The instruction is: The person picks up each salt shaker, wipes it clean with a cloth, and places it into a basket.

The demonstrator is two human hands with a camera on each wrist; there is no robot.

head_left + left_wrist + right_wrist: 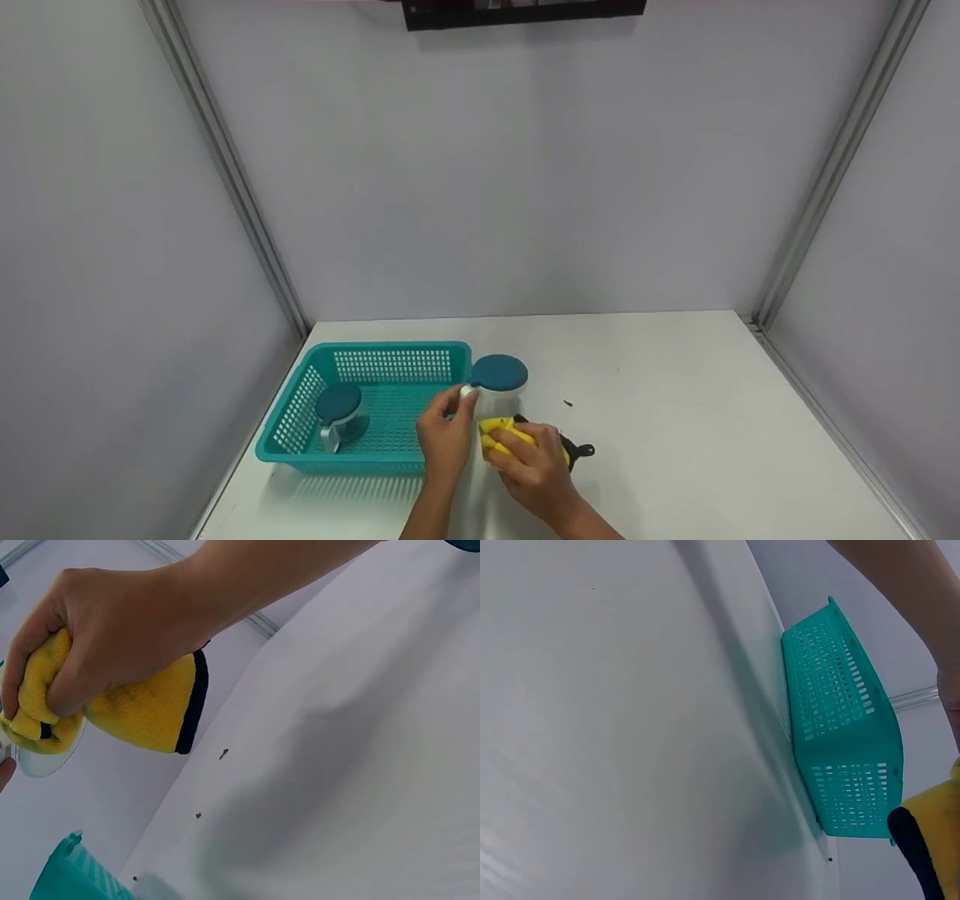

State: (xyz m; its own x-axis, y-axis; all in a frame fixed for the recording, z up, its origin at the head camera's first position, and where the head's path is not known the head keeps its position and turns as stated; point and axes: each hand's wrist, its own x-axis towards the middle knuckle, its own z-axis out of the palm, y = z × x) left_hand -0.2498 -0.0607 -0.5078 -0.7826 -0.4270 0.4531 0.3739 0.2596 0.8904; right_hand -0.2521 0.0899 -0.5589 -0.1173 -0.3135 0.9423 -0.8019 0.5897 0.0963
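My left hand [444, 435] pinches the small white handle of a clear jar with a blue lid [499, 373], just right of the basket. A yellow cloth [504, 433] with black edging is bunched in my right hand [534, 469], close in front of the jar. In the left wrist view, the right hand [120, 626] grips the cloth [146, 712] with its fingers curled, and the jar's clear round side [49, 763] shows behind it. Part of the cloth [934, 829] enters the right wrist view at the edge. A black piece with a loop [579, 451] sticks out beyond the right hand.
A teal plastic basket [360, 466] stands on the left of the white table [675, 420]. Inside it is another jar with a blue lid [339, 403]. A dark speck [568, 403] lies on the table. Pale walls [525, 187] enclose the back and sides.
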